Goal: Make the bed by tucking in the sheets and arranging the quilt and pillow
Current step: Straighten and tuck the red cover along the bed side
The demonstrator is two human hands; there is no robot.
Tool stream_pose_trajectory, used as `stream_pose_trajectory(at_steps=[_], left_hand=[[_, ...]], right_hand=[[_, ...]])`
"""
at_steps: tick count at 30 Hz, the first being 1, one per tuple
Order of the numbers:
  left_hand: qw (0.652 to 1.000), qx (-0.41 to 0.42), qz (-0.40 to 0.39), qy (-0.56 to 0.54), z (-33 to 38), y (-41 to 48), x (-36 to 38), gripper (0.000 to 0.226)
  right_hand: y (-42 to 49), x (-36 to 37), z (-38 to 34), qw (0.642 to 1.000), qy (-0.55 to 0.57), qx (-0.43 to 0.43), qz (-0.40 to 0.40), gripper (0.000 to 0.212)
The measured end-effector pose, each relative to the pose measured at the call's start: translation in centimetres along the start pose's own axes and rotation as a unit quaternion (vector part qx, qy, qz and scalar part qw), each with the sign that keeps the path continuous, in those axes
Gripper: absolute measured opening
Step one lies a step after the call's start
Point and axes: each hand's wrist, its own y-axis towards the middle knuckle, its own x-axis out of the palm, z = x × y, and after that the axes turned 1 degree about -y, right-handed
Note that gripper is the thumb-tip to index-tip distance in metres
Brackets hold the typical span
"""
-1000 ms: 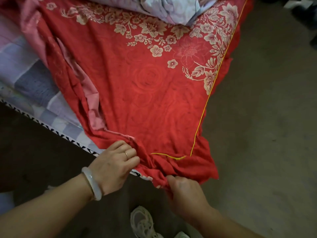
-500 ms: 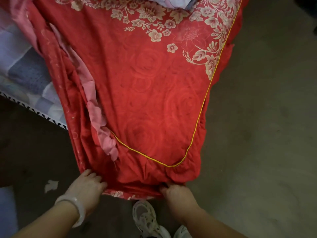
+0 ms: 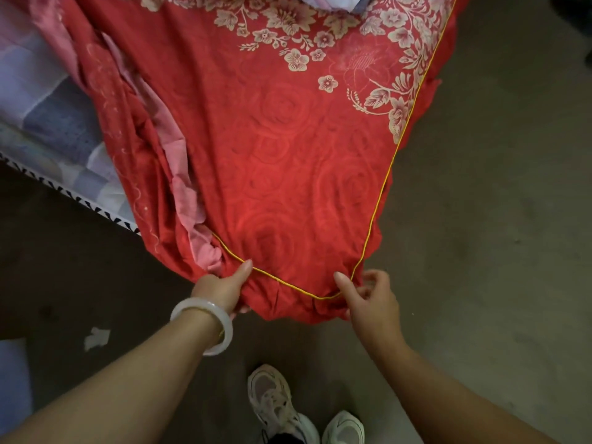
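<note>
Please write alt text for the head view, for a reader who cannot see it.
A person's left hand grips the near edge of a red floral quilt with yellow piping, hanging off the bed; the right hand rests its thumb on it nearby. White sneakers stand on the grey floor below.

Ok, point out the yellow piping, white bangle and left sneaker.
yellow piping [image 3: 288, 284], head view, its bottom run
white bangle [image 3: 201, 303], head view, top of its band
left sneaker [image 3: 266, 382], head view, toe
</note>
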Motion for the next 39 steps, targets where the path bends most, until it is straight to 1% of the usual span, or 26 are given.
stream_pose_trajectory(at_steps=[1, 3, 7, 8, 10, 11, 12, 13, 14, 15, 16, 17, 19, 20, 21, 22, 23, 25, 27, 30, 32, 33, 34, 35, 37, 39], left_hand=[[0.999, -0.001, 0.03, 0.018, 0.1, 0.5, 0.1, 0.058], [0.994, 0.025, 0.075, 0.076, -1.2, 2.0, 0.2, 0.053], [0.986, 0.056, 0.068, 0.142, -3.5, 2.3, -0.5, 0.041], [0.983, 0.052, 0.068, 0.16, -3.7, 2.7, -0.4, 0.04], [0.977, 0.026, 0.071, 0.2, -2.8, 2.6, -0.5, 0.041], [0.972, 0.011, 0.086, 0.217, -2.3, 2.2, -0.6, 0.04], [0.967, 0.012, 0.12, 0.225, -1.8, 2.0, -0.9, 0.039], [0.961, 0.025, 0.17, 0.217, -1.4, 1.4, -1.3, 0.04], [0.952, 0.063, 0.225, 0.199, -0.9, 0.7, -1.8, 0.042], [0.935, 0.136, 0.273, 0.181, -0.3, -0.1, -2.0, 0.042], [0.909, 0.228, 0.299, 0.177, 0.3, -0.9, -2.0, 0.043], [0.88, 0.323, 0.298, 0.18, 1.3, -1.7, -1.6, 0.046], [0.817, 0.477, 0.242, 0.216, 4.2, -2.5, 0.1, 0.054], [0.785, 0.527, 0.207, 0.252, 5.2, -2.0, 1.1, 0.059], [0.761, 0.549, 0.176, 0.298, 6.2, -1.5, 2.1, 0.062], [0.747, 0.543, 0.144, 0.356, 6.5, -0.8, 2.7, 0.066], [0.74, 0.512, 0.119, 0.42, 6.2, 0.3, 3.1, 0.07], [0.734, 0.443, 0.107, 0.504, 3.8, 2.6, 3.2, 0.076], [0.739, 0.423, 0.118, 0.511, 0.9, 3.4, 2.9, 0.075], [0.743, 0.431, 0.123, 0.497, -1.6, 2.8, 2.3, 0.076], [0.725, 0.433, 0.112, 0.523, -2.4, 2.2, 1.1, 0.085], [0.716, 0.433, 0.097, 0.538, -2.9, 1.9, 0.3, 0.092], [0.708, 0.444, 0.083, 0.544, -3.2, 1.6, -0.6, 0.094], [0.698, 0.471, 0.078, 0.534, -3.4, 1.3, -1.6, 0.089], [0.688, 0.536, 0.083, 0.481, -2.6, 0.8, -4.0, 0.066], [0.689, 0.584, 0.12, 0.413, -0.9, 1.2, -6.2, 0.047]], right_hand=[[0.6, 0.5, -0.5, 0.999, -0.006, 0.029, -0.018, 0.041], [0.9, 1.6, -0.8, 0.997, -0.051, 0.035, -0.051, 0.024], [-1.2, 1.9, 0.2, 0.994, -0.098, -0.008, -0.057, 0.029], [-1.4, 1.6, 0.5, 0.991, -0.111, -0.009, -0.067, 0.027], [-1.0, 1.2, 0.5, 0.985, -0.151, 0.008, -0.088, 0.016], [-0.7, 0.9, 0.2, 0.984, -0.162, 0.012, -0.08, 0.015], [-0.4, 0.6, -0.1, 0.987, -0.155, 0.003, -0.049, 0.021], [-0.3, 0.3, -0.7, 0.991, -0.133, -0.026, 0.001, 0.03], [-0.3, 0.0, -1.6, 0.991, -0.109, -0.063, 0.055, 0.037], [-0.2, -0.1, -2.8, 0.986, -0.09, -0.096, 0.099, 0.044], [0.1, 0.1, -4.2, 0.983, -0.075, -0.114, 0.123, 0.05], [0.7, 0.6, -5.6, 0.981, -0.065, -0.124, 0.132, 0.056], [2.7, 2.2, -8.6, 0.982, -0.063, -0.122, 0.131, 0.069], [3.8, 3.2, -9.8, 0.983, -0.074, -0.11, 0.129, 0.074], [4.7, 4.3, -10.6, 0.984, -0.088, -0.089, 0.124, 0.077], [5.1, 5.2, -10.8, 0.985, -0.107, -0.064, 0.122, 0.08], [5.1, 6.2, -10.2, 0.981, -0.137, -0.049, 0.126, 0.081], [3.6, 7.8, -8.0, 0.97, -0.192, -0.065, 0.135, 0.083], [1.3, 7.7, -5.6, 0.975, -0.175, -0.097, 0.094, 0.083], [-2.0, 5.9, -3.2, 0.988, -0.126, -0.088, -0.008, 0.086], [-2.7, 4.4, -1.9, 0.986, -0.147, -0.072, -0.042, 0.089], [-2.9, 3.8, -1.4, 0.981, -0.178, -0.061, -0.048, 0.091], [-3.0, 3.3, -1.2, 0.973, -0.22, -0.059, -0.04, 0.093], [-3.0, 3.0, -1.4, 0.963, -0.258, -0.07, -0.012, 0.096], [-2.5, 2.6, -2.8, 0.949, -0.279, -0.132, 0.068, 0.092], [-1.9, 2.9, -5.4, 0.938, -0.257, -0.205, 0.113, 0.078]])
